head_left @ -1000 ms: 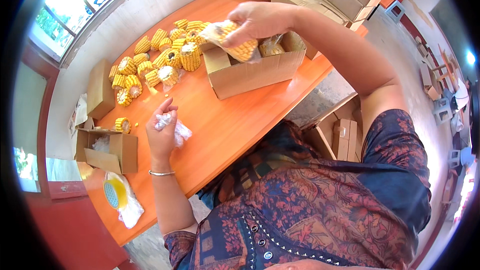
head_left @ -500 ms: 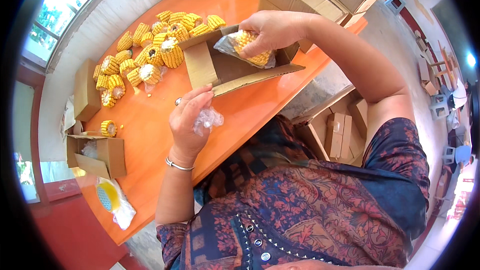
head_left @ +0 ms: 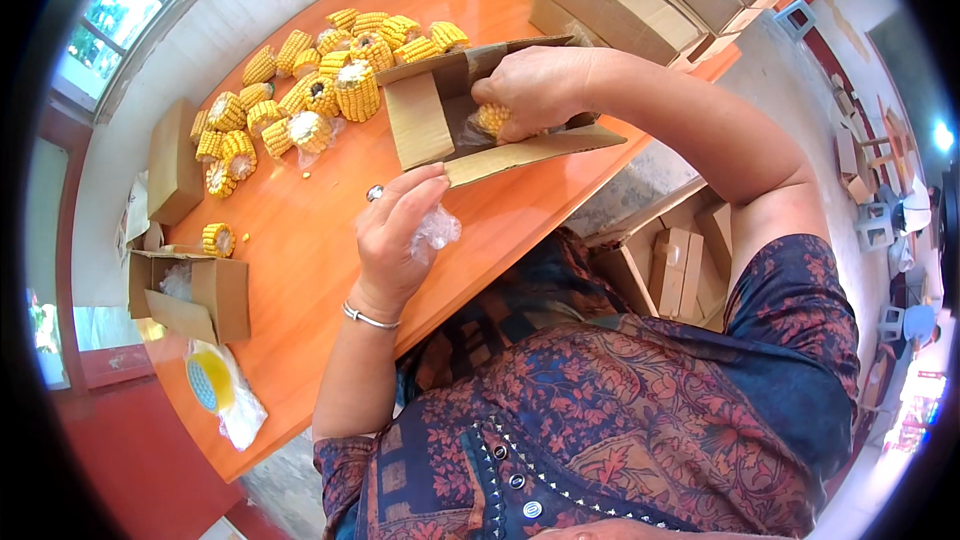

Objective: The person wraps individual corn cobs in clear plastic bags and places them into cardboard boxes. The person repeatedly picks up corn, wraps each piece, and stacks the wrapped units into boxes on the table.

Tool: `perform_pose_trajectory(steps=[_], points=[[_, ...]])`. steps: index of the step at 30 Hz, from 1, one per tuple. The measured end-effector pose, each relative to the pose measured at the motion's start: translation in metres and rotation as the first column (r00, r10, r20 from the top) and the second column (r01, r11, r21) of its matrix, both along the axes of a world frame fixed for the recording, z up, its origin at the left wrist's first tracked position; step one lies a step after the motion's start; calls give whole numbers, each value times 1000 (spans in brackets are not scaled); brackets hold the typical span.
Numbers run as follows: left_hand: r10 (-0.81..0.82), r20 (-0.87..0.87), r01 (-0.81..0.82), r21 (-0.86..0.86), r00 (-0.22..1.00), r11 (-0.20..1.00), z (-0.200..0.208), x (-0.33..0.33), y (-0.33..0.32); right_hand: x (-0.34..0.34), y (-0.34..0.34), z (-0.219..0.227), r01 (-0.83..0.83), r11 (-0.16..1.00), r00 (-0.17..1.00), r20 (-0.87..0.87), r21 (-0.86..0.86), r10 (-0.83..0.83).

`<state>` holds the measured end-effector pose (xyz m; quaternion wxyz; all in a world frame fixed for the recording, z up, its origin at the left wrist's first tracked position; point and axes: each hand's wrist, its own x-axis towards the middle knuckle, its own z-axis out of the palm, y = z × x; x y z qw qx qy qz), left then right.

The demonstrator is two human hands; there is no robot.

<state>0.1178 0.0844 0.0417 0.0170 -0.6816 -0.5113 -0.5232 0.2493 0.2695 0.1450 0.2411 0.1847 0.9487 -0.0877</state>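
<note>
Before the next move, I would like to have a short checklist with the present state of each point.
1. Right-hand grip holds the bagged corn: ok.
2. Carton open at the top: ok.
3. Left-hand grip at the carton's near edge: ok.
4. Left-hand grip free of other things: not ok, crumpled plastic is in it.
5. Corn's bag closed: cannot tell, mostly hidden.

I count one open packing carton (head_left: 418, 122). Inside it is one bagged corn piece (head_left: 492, 120); just before its near-left corner, one crumpled clear bag (head_left: 437, 228). Left of it are roughly two dozen heaped corn chunks (head_left: 357, 92), too overlapped for exactness, one lone chunk (head_left: 217, 240), two loose kernels (head_left: 306, 175) and one tape roll (head_left: 213, 380).
</note>
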Motion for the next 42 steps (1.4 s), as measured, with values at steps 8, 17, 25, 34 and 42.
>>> perform_pose_trajectory(steps=[8,17,25,34,42], points=[[-2,21,2,2,1000,1000,0,-3,-1,-10,-5,-4,33,998,995,98,-48,-28],[-26,54,24,26,998,999,-3,-4,-1,-18,-5,-14,-68,997,990,124,-45,73],[11,11,-11,28,1000,1000,-4,-4,-1,-15,7,-24,28,960,994,-90,-279,-55],[-9,38,9,12,999,1000,-4,-2,0,7,18,-27,-7,977,938,-339,-214,-67],[-19,32,19,2,999,1000,-1,-2,0,3,24,-10,38,994,999,14,-104,-37]])
